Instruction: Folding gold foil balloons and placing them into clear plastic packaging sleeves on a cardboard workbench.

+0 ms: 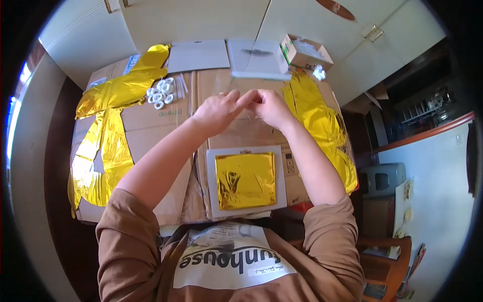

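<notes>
Above the middle of the cardboard, my left hand and my right hand meet at the fingertips. Both are closed in a pinch, and what they hold, if anything, is too small or too hidden to make out. Nearer to me lies a folded square of shiny gold foil on a white card with a hanger slot at its top edge. A flat gold foil balloon spreads over the left side. On the right, more gold foil sheeting lies crumpled beside my right forearm.
Flattened cardboard covers the table. Several white ribbon rings and thin clear straws lie at left. Along the back are a white card, a translucent sheet, an open box and crumpled white tissue.
</notes>
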Tool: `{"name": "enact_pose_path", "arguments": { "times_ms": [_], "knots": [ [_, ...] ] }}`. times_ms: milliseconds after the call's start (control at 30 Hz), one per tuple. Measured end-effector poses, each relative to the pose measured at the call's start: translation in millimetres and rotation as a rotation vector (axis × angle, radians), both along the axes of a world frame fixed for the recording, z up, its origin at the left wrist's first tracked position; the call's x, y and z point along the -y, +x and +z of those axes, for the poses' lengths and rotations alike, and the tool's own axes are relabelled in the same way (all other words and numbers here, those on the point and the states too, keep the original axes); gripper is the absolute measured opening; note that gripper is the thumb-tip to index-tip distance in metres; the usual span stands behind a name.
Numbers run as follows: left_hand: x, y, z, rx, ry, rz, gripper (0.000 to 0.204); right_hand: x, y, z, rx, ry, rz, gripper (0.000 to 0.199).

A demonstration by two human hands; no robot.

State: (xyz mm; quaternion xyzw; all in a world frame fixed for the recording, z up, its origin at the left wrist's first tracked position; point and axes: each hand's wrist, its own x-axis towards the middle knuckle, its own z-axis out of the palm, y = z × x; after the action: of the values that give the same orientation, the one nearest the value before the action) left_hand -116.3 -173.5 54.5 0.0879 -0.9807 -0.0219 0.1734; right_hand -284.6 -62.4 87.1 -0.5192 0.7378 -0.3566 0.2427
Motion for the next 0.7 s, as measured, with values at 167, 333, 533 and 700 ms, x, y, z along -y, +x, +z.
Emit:
{"name": "enact_pose_path", "arguments": {
  "times_ms": [167, 333, 533, 700],
  "knots": [
    [12.5, 15.5, -37.2, -0.134, 0.078, 0.041, 0.051, -99.4, 61.6, 3.6, -0.184, -0.368, -0.209, 0.02],
    [8.0, 23.1, -41.1, -0.19, 0.075, 0.009, 0.038, -262.7, 134.8, -48.9, 0.05, -0.167, -0.662, 0.016],
    [15.6, 28.7, -52.2, -0.218, 0.118, -0.019, 0.033, -273.7, 150.4, -91.0, 0.297, -0.339, -0.879, 0.021],
    [8.7, 34.4, -54.1, -0.228, 0.097, 0.006, 0.028, -257.7, 146.3, -92.1, -0.178, -0.184, -0.799, 0.027]
  ]
}}
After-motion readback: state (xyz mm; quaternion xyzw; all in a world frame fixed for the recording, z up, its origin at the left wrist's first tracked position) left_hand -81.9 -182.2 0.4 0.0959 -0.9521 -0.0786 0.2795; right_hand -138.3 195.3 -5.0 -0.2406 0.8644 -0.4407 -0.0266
